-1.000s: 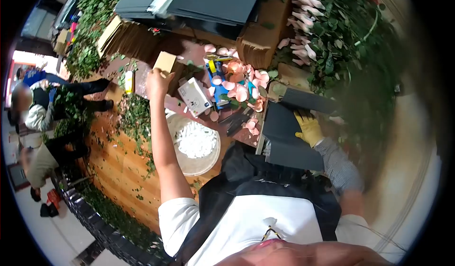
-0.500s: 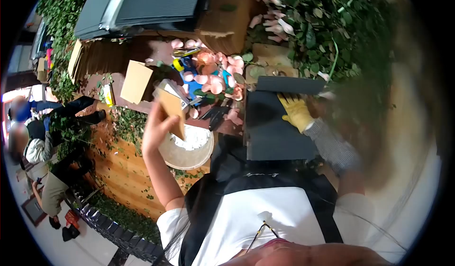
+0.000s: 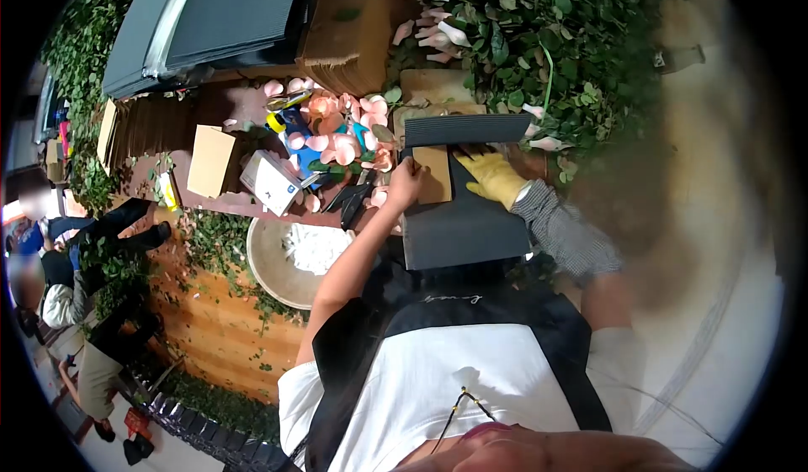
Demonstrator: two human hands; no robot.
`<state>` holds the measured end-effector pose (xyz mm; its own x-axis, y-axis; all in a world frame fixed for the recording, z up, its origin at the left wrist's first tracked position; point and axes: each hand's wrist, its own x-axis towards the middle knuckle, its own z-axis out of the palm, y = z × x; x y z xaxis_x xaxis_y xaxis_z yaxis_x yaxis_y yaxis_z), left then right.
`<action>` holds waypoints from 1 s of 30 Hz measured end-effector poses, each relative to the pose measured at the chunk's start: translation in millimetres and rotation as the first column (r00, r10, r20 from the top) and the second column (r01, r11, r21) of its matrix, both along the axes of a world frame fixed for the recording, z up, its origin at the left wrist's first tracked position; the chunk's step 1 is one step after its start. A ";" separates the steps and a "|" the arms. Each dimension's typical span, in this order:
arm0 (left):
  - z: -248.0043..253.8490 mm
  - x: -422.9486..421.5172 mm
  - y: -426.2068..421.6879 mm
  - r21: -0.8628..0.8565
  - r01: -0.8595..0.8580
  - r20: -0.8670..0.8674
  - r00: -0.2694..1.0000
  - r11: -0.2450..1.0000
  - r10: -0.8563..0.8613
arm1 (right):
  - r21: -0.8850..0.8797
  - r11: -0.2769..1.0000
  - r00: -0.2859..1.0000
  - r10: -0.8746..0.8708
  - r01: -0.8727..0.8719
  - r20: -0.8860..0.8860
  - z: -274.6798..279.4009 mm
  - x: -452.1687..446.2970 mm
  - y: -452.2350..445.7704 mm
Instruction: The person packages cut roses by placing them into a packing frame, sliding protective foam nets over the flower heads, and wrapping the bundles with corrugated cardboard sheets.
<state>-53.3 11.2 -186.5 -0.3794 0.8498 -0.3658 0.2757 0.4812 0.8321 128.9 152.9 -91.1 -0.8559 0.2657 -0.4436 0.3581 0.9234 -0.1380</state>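
My left hand (image 3: 404, 184), bare, grips a small tan cardboard piece (image 3: 435, 177) by its left edge. The piece lies against a black corrugated sheet (image 3: 467, 238) in front of my body. A ridged black strip (image 3: 463, 129) stands along the sheet's far edge. My right hand (image 3: 497, 177) wears a yellow glove and rests on the sheet's right side, its fingers stretched toward the strip. Nothing shows in the gloved hand.
Pink petals (image 3: 341, 148) and a white packet (image 3: 269, 182) lie left of the sheet. Stacked black sheets (image 3: 240, 18) stand behind. Leafy pink roses (image 3: 522, 51) are at the far right. A round bin (image 3: 263, 262) sits below the table. Other people (image 3: 59, 291) are at far left.
My left hand has carried the cardboard piece rightward onto the black sheet. My gloved right hand stays on the sheet. The view has shifted, and the bin shows more fully.
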 end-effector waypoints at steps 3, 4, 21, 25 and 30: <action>-6.6 8.8 -2.3 0.108 -0.126 0.055 0.991 0.986 0.120 | -0.362 0.924 0.979 -0.172 0.121 -0.111 1.5 -3.5 11.8; -9.2 13.6 -5.7 0.104 -0.135 0.050 0.990 0.985 0.130 | -0.457 0.887 0.927 -0.230 0.074 -0.297 -3.3 -3.4 8.5; 119.4 -298.5 -44.0 0.286 -0.199 -0.807 0.478 0.937 0.348 | 0.114 0.992 0.996 0.042 -0.050 0.079 -26.2 -34.0 -30.4; 74.9 -321.3 -19.5 -0.044 -0.117 -0.881 0.474 0.992 0.016 | 0.091 0.996 0.990 0.010 -0.023 0.142 -19.6 -37.5 -29.4; 61.4 -329.8 -15.3 -0.073 -0.046 -0.871 0.489 0.996 -0.042 | 0.034 0.999 0.945 -0.044 0.034 0.325 -5.3 -45.3 -28.7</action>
<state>-383.1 -4.1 -125.1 -0.5430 0.8348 0.0907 0.8377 0.5309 0.1280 83.6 124.1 -96.4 -0.6547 0.3120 -0.6885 0.4149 0.9097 0.0177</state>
